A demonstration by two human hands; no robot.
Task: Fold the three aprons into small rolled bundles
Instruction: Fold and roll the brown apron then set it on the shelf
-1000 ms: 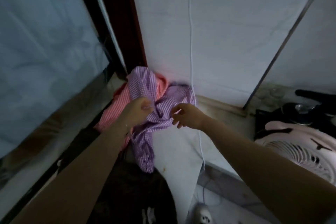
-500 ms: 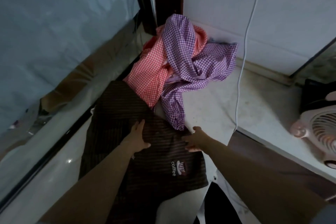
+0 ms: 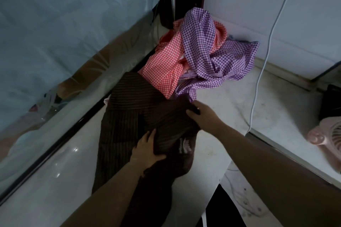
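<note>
The brown apron [image 3: 129, 116] lies along the white tabletop [image 3: 217, 97], striped, with a fold of its cloth turned over toward the left and a pale logo [image 3: 183, 145] showing on that fold. The left hand [image 3: 147, 146] rests flat on it, fingers together, thumb hooked under the fold's near edge. The right hand [image 3: 204, 114] grips the fold's far corner, fingers curled over the cloth. Behind, in the corner by the wall, the red apron [image 3: 164, 64] and purple apron [image 3: 212, 51] lie heaped together, touching the brown one. A white cable [image 3: 258, 79] hangs down to the tabletop on the right, near a pink fan [image 3: 326, 136].
</note>
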